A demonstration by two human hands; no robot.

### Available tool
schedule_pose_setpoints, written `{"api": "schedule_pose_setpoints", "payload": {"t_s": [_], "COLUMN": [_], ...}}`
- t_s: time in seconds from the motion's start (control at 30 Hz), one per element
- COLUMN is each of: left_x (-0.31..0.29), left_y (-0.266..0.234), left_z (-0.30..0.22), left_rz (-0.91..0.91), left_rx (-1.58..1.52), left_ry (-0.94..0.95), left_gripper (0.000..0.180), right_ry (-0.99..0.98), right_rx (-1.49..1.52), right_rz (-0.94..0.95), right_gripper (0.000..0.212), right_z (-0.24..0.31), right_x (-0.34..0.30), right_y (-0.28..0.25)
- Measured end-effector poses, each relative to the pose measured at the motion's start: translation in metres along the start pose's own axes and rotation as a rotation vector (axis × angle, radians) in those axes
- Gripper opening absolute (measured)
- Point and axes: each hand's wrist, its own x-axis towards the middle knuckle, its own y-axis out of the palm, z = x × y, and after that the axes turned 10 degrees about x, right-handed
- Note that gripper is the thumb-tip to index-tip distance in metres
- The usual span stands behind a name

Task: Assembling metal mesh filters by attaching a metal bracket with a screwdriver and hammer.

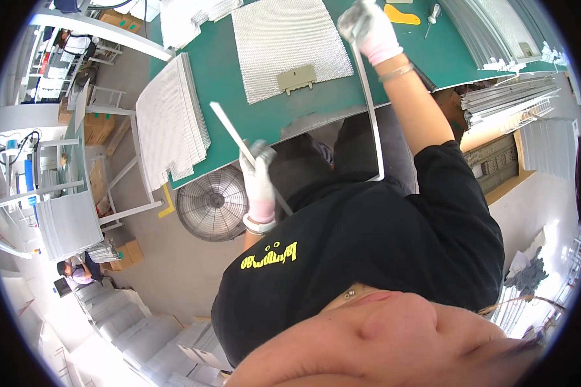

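My left hand [259, 180], in a white glove, is closed round a narrow white metal strip [228, 128] that slants up past the table's front edge. My right hand [370, 33], also gloved, is raised over the table at the far side. Its fingers are wrapped round a long thin metal strip [372, 116], which hangs toward my body and bends at its lower end. Between the hands a silver mesh panel [284, 39] lies on the green table [216, 58]. A small beige plate [295, 79] with tabs sits on its near edge.
Stacked mesh panels [171, 126] overhang the table at the left; more panels [474, 32] are piled at the right. Beyond my right hand lie a yellow tool [402, 15] and a screwdriver [433, 16]. A round floor fan [212, 202] stands below the table's edge. Another person [81, 269] is far left.
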Motion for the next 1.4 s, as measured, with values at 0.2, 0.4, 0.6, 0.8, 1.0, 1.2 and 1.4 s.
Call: {"api": "schedule_pose_setpoints", "payload": {"t_s": [0.2, 0.4, 0.6, 0.8, 1.0, 1.2, 1.4], "left_x": [-0.034, -0.008, 0.057, 0.108, 0.127, 0.125, 0.119], "left_y": [0.036, 0.128, 0.141, 0.151, 0.165, 0.202, 0.216], "left_z": [-0.005, 0.001, -0.019, -0.062, -0.019, -0.017, -0.022], "left_rz": [0.314, 0.431, 0.614, 0.461, 0.347, 0.418, 0.319], "left_rx": [-0.072, -0.977, -1.387, -1.116, -1.264, -1.254, -1.225], "left_ry": [-0.081, -0.616, -0.615, -0.675, -0.765, -0.636, -0.577], "left_gripper": [0.06, 0.042, 0.046, 0.05, 0.026, 0.026, 0.03], "right_ry": [0.154, 0.374, 0.122, 0.047, 0.095, 0.053, 0.084], "right_rx": [-1.291, -1.131, -1.149, -0.861, -0.764, -0.664, -0.707], "right_rz": [-0.219, -0.315, -0.485, -0.457, -0.444, -0.434, -0.422], "right_gripper": [0.035, 0.048, 0.058, 0.059, 0.061, 0.064, 0.064], "right_z": [-0.051, -0.076, -0.078, -0.074, -0.081, -0.092, -0.085], "right_x": [-0.08, -0.169, -0.212, -0.213, -0.217, -0.221, -0.233], "right_y": [0.049, 0.094, 0.111, 0.099, 0.094, 0.084, 0.093]}}
